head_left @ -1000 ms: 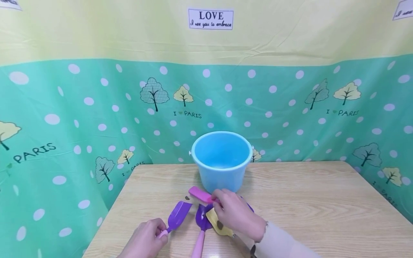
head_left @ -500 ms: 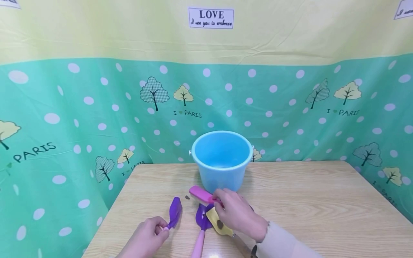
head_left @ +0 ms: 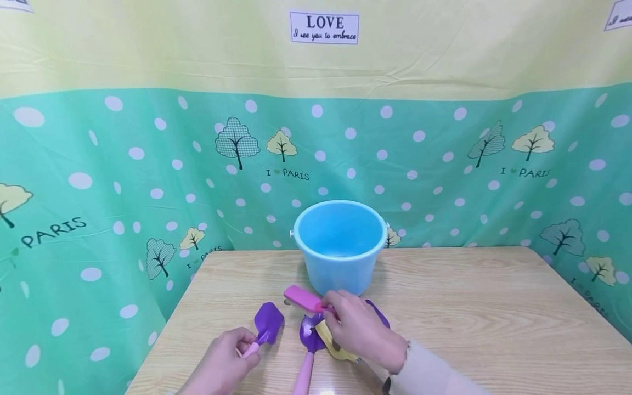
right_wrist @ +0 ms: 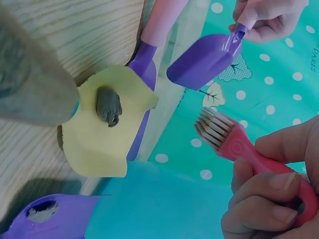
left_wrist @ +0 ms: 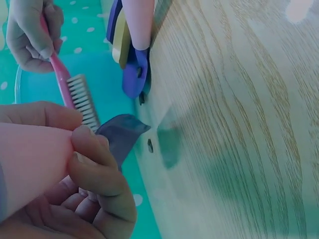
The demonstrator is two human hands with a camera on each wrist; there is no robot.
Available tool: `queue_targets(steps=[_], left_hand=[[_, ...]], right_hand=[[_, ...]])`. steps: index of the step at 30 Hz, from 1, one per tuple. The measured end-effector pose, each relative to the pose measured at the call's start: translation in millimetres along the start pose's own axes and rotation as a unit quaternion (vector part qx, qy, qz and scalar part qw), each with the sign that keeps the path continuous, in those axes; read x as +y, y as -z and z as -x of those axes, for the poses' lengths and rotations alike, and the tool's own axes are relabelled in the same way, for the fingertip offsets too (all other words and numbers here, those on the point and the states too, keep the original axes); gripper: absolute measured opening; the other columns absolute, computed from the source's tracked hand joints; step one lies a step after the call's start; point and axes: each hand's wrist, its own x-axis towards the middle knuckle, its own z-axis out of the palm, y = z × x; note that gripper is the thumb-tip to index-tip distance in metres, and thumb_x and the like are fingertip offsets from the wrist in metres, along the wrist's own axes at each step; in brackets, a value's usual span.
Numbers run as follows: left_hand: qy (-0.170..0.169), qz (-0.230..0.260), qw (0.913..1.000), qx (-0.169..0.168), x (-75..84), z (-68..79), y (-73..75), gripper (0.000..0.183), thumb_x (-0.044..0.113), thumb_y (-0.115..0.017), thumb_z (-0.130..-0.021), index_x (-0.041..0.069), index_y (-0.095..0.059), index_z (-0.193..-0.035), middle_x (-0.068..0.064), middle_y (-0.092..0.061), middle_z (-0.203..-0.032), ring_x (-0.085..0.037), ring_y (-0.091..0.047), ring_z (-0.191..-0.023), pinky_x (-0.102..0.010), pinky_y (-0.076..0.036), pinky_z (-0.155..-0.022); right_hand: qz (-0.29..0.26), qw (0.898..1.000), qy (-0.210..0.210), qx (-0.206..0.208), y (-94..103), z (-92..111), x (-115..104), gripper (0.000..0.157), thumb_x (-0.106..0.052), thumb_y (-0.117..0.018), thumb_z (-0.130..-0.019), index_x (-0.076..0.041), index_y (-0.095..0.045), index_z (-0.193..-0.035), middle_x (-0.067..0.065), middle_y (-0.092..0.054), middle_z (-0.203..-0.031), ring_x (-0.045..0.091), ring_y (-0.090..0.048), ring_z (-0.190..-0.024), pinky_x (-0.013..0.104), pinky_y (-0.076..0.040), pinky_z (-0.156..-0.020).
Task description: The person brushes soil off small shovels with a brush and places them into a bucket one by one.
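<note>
One bucket (head_left: pixel 339 271), one brush (head_left: pixel 302 299), two hands (head_left: pixel 224 356) (head_left: pixel 362 329), apparently four shovels (head_left: pixel 269 319) (head_left: pixel 312 343) (head_left: pixel 342 352) (head_left: pixel 378 314)

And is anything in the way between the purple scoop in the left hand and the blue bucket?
Yes, the pink brush, held in the right hand, reaches in between the purple scoop and the blue bucket. A small dark lump lies on the table too, probably too low to block.

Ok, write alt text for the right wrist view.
The right hand grips a pink brush, and the left hand holds a purple shovel. Nearby, a dark lump sits on a yellow scoop, with a blue bucket partly visible.
</note>
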Motion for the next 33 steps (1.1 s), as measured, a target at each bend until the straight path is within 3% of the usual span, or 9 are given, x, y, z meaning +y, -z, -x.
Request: queue_targets(steps=[7,16,23,33], left_hand=[[-0.001,0.036,0.9994,-0.003,-0.7,-3.6,0.3,0.019,0.012,-0.067,-0.08,0.001,-0.062,-0.094,-0.002,-0.055,-0.075,-0.015,-0.049,-0.065,-0.025,-0.043,-0.055],[-0.011,0.043,0.999,0.001,1.7,-4.0,-1.3,0.016,0.011,-0.066,-0.079,0.001,-0.062,-0.09,-0.001,-0.055,-0.074,-0.013,-0.049,-0.062,-0.024,-0.043,-0.054],[-0.011,0.062,0.998,-0.009,2.3,-3.7,-2.3,0.018,0.011,-0.064,-0.081,-0.001,-0.061,-0.094,-0.003,-0.055,-0.076,-0.014,-0.051,-0.06,-0.026,-0.046,-0.051],[-0.021,0.062,0.9979,0.004,5.3,-4.2,-5.1,0.013,0.011,-0.064,-0.083,0.0,-0.062,-0.089,-0.001,-0.056,-0.073,-0.013,-0.051,-0.061,-0.025,-0.045,-0.053]], right_hand=[[0.0,0.999,0.032,0.008,-2.8,0,-7,0.019,-0.016,-0.06,-0.091,-0.016,-0.064,-0.109,-0.012,-0.049,-0.079,0.006,-0.047,-0.069,0.021,-0.041,-0.057],[-0.041,0.997,0.068,-0.015,-6.5,3,-18,0.019,-0.017,-0.059,-0.093,-0.019,-0.063,-0.111,-0.013,-0.052,-0.088,0.003,-0.049,-0.072,0.018,-0.044,-0.061],[-0.042,0.993,0.107,-0.012,-11.2,5,-24,0.019,-0.018,-0.058,-0.093,-0.019,-0.062,-0.112,-0.015,-0.052,-0.087,0.0,-0.048,-0.07,0.016,-0.043,-0.059],[-0.035,0.991,0.125,-0.015,-17.9,7,-29,0.022,-0.015,-0.058,-0.092,-0.022,-0.062,-0.113,-0.014,-0.057,-0.097,-0.002,-0.05,-0.074,0.014,-0.044,-0.062]])
